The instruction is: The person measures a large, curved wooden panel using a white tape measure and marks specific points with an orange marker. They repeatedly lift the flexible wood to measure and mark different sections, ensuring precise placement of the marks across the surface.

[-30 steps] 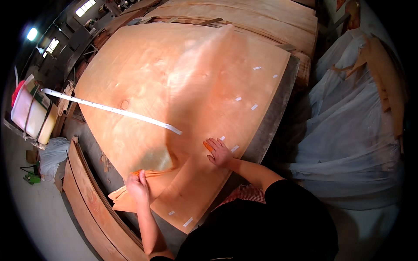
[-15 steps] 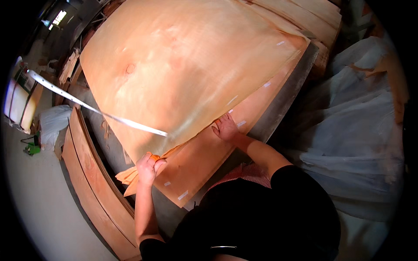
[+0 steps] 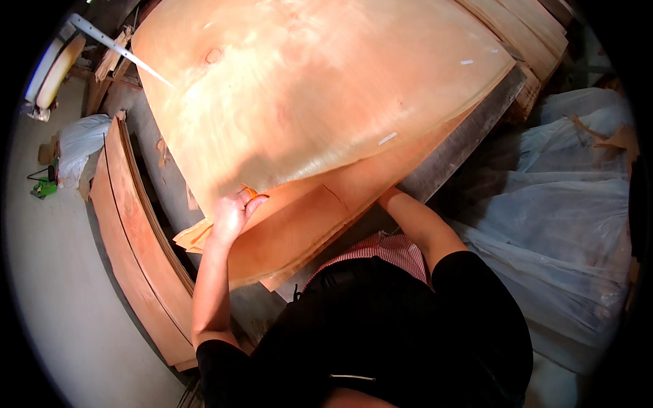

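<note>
A large tan wood veneer sheet (image 3: 306, 88) covers the stack in front of me, with short white tape strips near its right edge. My left hand (image 3: 232, 214) is closed on its near left edge, which bends up. A small orange thing (image 3: 253, 192) shows at the thumb; its kind is unclear. Under the raised edge lies another veneer sheet (image 3: 299, 228), with a dark thin crack. My right hand is hidden beneath the sheets' near edge; only the wrist and right forearm (image 3: 415, 221) show.
Curved stacked boards (image 3: 139, 245) stand at the left. A dark slab edge (image 3: 469, 132) juts out under the sheets. Clear plastic sheeting (image 3: 564, 211) drapes something at the right. A long white perforated strip (image 3: 122, 51) reaches over the far left corner, and more veneer (image 3: 524, 30) lies far right.
My right hand has gone from on top of the lower veneer to beneath the sheets' edge. A cracked surface now shows where taped veneer lay. My left hand keeps its grip; the view has shifted.
</note>
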Action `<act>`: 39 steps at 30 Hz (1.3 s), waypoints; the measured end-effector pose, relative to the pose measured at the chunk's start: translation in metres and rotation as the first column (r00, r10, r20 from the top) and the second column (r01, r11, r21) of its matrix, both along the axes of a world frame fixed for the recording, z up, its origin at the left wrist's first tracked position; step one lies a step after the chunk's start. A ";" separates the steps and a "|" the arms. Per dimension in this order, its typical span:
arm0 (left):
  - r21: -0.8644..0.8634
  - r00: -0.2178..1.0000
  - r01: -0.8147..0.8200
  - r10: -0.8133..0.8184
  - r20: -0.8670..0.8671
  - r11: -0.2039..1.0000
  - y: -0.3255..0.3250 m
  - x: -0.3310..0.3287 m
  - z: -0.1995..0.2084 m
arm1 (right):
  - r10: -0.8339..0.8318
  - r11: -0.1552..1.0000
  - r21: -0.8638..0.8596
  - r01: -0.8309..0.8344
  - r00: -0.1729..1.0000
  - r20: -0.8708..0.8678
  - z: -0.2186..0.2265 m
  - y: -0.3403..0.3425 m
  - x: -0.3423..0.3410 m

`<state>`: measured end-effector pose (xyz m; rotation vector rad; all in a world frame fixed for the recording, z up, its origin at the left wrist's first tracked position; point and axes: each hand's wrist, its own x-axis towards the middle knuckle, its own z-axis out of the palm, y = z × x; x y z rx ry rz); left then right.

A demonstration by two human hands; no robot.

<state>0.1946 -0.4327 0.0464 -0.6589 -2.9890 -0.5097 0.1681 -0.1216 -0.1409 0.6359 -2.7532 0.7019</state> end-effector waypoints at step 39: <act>-0.256 0.467 -0.879 0.618 -0.633 0.402 -0.188 -0.256 -0.013 | -0.024 0.996 -0.086 0.035 0.992 0.123 -0.004 -0.008 0.004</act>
